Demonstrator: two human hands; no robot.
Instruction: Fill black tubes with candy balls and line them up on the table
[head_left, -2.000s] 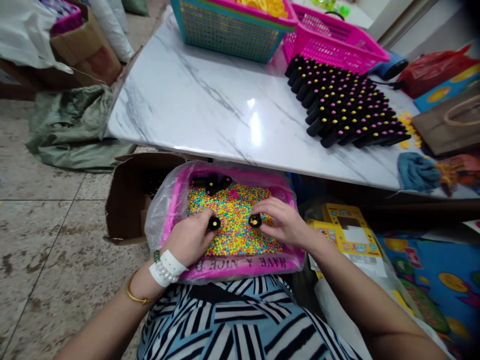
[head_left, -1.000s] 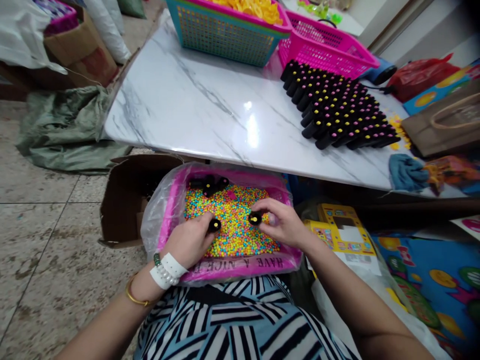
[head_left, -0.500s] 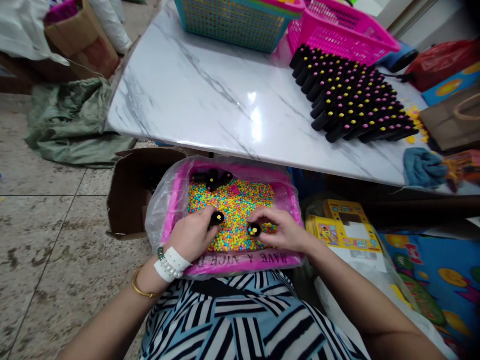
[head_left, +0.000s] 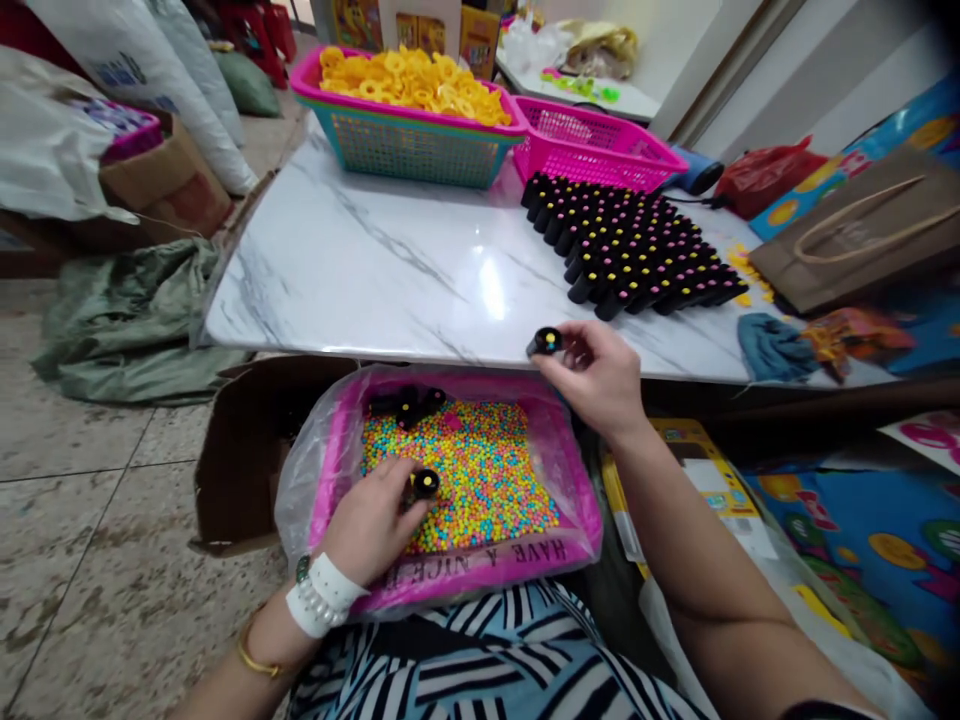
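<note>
Over a pink basket (head_left: 589, 500) lined with clear plastic, my left hand (head_left: 373, 517) pinches a short black tube (head_left: 426, 484) with a yellow centre. Small multicoloured beads (head_left: 480, 470) fill the basket, and several more black tubes (head_left: 409, 405) lie at its far left corner. My right hand (head_left: 600, 375) is raised at the table's front edge, thumb and fingers closed around another black tube (head_left: 546, 342), whose end shows yellow and blue. Beyond that hand, many black tubes (head_left: 630, 245) with pink or yellow centres stand packed in rows on the table.
The white marble-patterned table (head_left: 360, 270) spans the front. On it are a basket of yellow plastic pieces (head_left: 412, 85), a pink basket (head_left: 600, 145), a paper bag (head_left: 862, 230) and a blue cloth (head_left: 776, 348). A cardboard box (head_left: 240, 460) stands left of the bead basket.
My right hand has lifted from the beads up to the table edge, carrying its black tube. My left hand stays over the beads with its tube. The view has tilted upward.
</note>
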